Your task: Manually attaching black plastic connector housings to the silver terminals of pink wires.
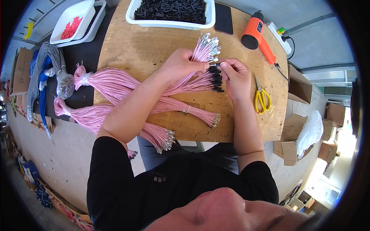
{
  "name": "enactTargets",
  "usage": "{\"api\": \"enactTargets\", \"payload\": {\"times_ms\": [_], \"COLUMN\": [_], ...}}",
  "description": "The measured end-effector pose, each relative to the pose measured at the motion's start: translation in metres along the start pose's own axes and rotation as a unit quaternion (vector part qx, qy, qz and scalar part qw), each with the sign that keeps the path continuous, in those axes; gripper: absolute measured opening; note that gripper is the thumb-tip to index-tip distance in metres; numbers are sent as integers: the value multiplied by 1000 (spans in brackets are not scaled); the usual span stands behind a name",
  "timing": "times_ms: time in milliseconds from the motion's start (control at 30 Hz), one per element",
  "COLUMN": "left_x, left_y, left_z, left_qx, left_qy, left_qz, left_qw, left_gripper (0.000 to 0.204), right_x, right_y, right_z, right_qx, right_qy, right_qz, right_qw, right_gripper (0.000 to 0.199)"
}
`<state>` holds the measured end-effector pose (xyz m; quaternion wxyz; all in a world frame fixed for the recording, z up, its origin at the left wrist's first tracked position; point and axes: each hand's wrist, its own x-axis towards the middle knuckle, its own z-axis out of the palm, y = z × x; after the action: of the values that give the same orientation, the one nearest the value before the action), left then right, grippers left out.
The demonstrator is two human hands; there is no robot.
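My left hand (184, 64) is closed round a bundle of pink wires (200, 52) whose bare metal terminals fan out beyond the fingers. Just to its right, my right hand (235, 73) pinches a small black sleeve (218, 64) at the end of one wire. Below the two hands lie pink wires whose ends carry black sleeves (216, 79). More pink wire bundles (115, 82) stretch left across the wooden table (192, 129), some running under my left forearm. The tips of my right fingers partly hide the sleeve.
A white tray of black sleeves (171, 25) stands at the far edge beside a dark flat phone-like slab (223, 18). An orange heat gun (253, 32), a power strip (279, 37) and yellow-handled scissors (262, 101) lie right. Grey wires (49, 57) and a tray with red pieces (72, 24) are left.
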<state>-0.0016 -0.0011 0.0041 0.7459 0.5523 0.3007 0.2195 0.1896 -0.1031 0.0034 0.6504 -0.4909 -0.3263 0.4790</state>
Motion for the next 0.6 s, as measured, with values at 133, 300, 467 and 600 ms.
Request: {"api": "enactTargets", "payload": {"times_ms": [133,300,467,600], "left_x": [1,0,-3,-3], "left_y": [-3,0,4,3], "left_z": [-4,-3,0,0], "left_qx": [-7,3,16,22], "left_qy": [-4,-8,-9,-14], "left_qz": [-6,-4,2,2], "left_qw": [1000,1000,1000,1000], "left_gripper": [20,18,18,18], "right_x": [1,3,3,3], "right_y": [2,-7,-3,-1], "right_z": [-2,-12,-12,-11], "right_qx": [28,160,186,169], "right_qy": [7,-51,-72,-91], "right_qz": [24,145,162,156], "right_qw": [999,975,967,969], "right_gripper": [14,21,20,18]}}
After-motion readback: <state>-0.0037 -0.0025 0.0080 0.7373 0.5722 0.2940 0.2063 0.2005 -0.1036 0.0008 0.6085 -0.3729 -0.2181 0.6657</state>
